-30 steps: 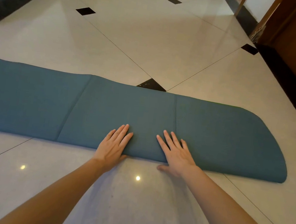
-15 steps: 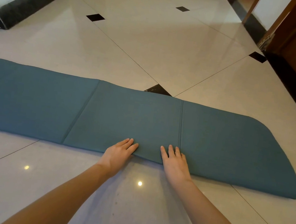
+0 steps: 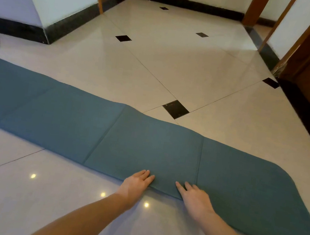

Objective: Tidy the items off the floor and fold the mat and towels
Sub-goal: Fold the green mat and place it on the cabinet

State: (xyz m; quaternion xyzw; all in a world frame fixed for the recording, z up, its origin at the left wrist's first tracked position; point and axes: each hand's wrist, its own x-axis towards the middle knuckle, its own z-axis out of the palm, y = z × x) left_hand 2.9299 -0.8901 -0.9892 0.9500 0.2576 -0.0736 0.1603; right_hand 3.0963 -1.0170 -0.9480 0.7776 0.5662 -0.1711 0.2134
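One long teal mat (image 3: 146, 145) lies flat across the glossy tiled floor (image 3: 176, 65), its woven face crossed by fold creases, its right end rounded. It looks soft, light and limp, likely to sag, so hold the near edge. Left hand (image 3: 136, 182) and right hand (image 3: 194, 198) rest there, fingers straight, clamping nothing.
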